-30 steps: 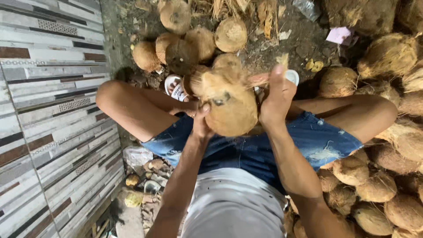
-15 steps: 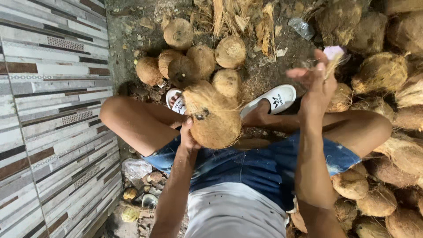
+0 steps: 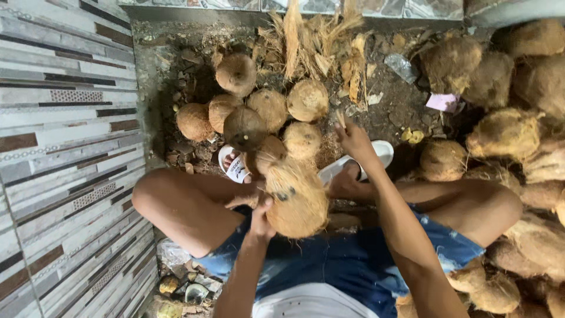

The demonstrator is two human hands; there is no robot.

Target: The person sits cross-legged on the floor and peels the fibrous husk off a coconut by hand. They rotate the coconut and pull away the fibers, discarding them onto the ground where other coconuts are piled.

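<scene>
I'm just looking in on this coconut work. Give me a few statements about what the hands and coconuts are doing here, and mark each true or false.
1. The left hand holds a fibrous coconut over the lap. True.
2. The right hand is gripping that same coconut. False: it is stretched out away from it, with a bit of husk fibre at its fingertips.
3. A cluster of husked coconuts lies on the ground ahead of the feet. True.
4. The person is barefoot. False: white sandals are on the feet.
5. The coconuts still in their husks are piled by the tiled wall. False: they are piled on the opposite side, to the person's right.
</scene>
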